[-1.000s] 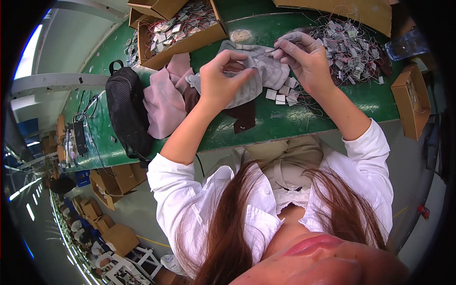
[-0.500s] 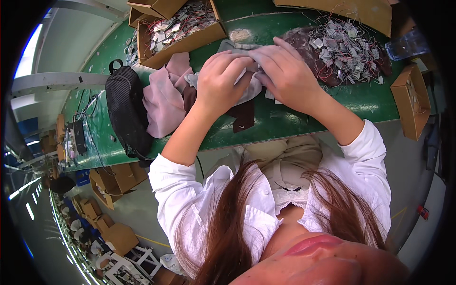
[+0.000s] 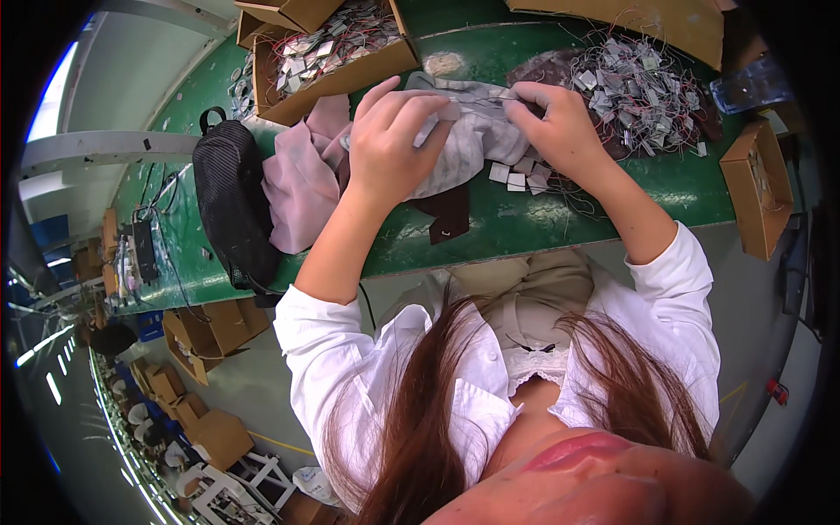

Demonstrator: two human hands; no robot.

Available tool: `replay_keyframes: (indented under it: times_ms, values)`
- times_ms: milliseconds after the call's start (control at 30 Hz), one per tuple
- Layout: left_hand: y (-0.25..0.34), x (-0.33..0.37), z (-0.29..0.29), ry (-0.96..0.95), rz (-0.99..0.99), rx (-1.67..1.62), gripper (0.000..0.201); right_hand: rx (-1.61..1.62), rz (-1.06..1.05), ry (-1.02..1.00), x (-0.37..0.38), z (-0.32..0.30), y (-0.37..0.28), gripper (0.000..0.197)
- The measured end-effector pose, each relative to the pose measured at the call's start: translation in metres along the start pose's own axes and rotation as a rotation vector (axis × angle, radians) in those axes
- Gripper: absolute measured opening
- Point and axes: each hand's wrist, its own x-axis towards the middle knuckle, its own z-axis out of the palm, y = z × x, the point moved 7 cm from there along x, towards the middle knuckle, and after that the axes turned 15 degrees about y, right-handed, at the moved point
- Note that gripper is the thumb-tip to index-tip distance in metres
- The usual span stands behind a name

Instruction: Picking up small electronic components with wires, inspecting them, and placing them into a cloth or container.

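While we hold the grey garment (image 3: 477,140) up off the green table (image 3: 560,214), our left hand (image 3: 389,144) pinches a small white tag (image 3: 449,111) against the cloth and our right hand (image 3: 560,131) grips the fabric's far edge, with what looks like a thin string stretched between the two; whether a needle or pin sits in the right fingers we cannot tell. Both grips are fingertip pinches, so the tag could slip and drop among the loose tags (image 3: 518,175) lying just below on the table, where it would be hard to tell apart. If the thin string is pulled too tight, it may snap or pucker the cloth. Just beyond the right hand lies a tangled heap of strung tags (image 3: 643,87), and a trailing thread could catch there and drag several along. The pink cloth (image 3: 302,179) lies touching the grey garment under our left wrist, so a careless lift may pull it too. The box of tags (image 3: 337,57) stands close behind the left hand and could be knocked. The black bag (image 3: 232,206) lies well aside.
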Motion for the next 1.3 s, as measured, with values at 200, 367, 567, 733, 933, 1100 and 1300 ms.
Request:
replay_keyframes:
  times_ms: [200,367,567,733,933,1100,1300]
  values:
    - [-0.014,0.005,-0.008,0.041,-0.049,0.08,0.023,-0.347,0.102,0.009,0.012,-0.01,0.017,0.019]
    - [-0.009,0.002,0.001,-0.047,-0.038,0.042,0.023,-0.214,-0.628,0.386,0.004,-0.034,-0.038,0.031]
    - [0.007,0.001,0.004,-0.083,0.064,-0.05,0.021,-0.313,-0.613,0.036,-0.013,0.008,-0.038,0.023]
    - [-0.002,0.0,0.005,-0.184,-0.007,-0.159,0.025,-0.101,-0.386,-0.305,-0.013,0.022,-0.019,0.018]
    - [-0.028,-0.003,0.003,-0.16,-0.269,-0.168,0.025,-0.064,-0.248,-0.257,0.004,0.005,-0.02,0.022]
    - [-0.033,0.001,-0.002,-0.149,-0.426,-0.245,0.026,-0.011,-0.13,-0.098,0.01,-0.03,-0.024,0.026]
    - [-0.01,-0.004,0.014,-0.201,-0.515,-0.485,0.026,0.177,0.005,-0.057,-0.028,-0.062,-0.026,0.03]
